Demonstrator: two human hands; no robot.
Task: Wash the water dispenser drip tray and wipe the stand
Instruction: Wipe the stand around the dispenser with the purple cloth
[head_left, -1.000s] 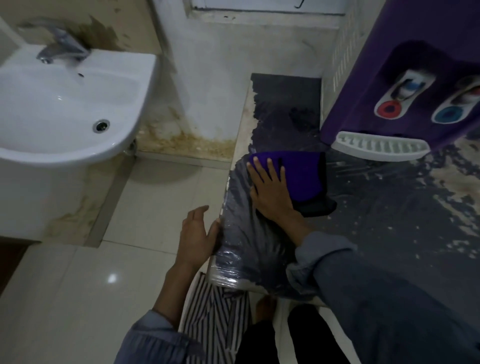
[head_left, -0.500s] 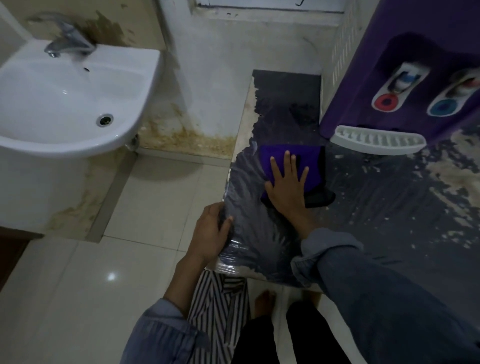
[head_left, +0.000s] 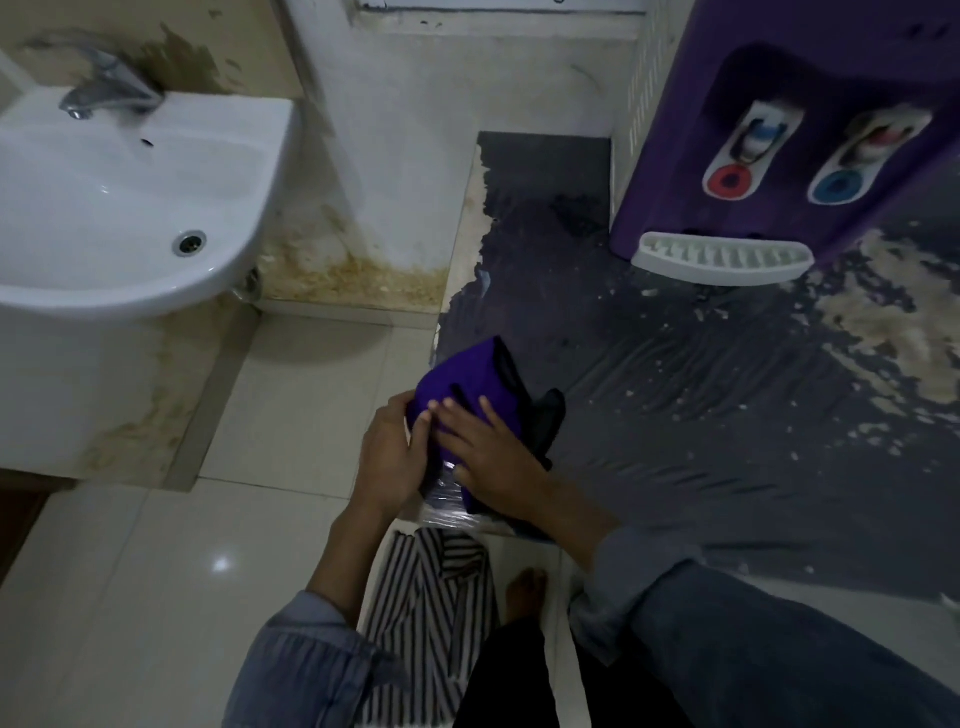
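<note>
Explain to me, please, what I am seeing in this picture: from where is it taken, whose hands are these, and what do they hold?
The picture comes from a camera worn on a person's head, looking forward and down, so the two hands belong to that person. No robot is here. The left hand and the right hand meet at the near corner of a dark, worn stand, both on a purple cloth. On the stand sits a purple water dispenser with a red and a blue tap, and its white drip tray is in place at the base. On the left is a white sink with a faucet.
</note>
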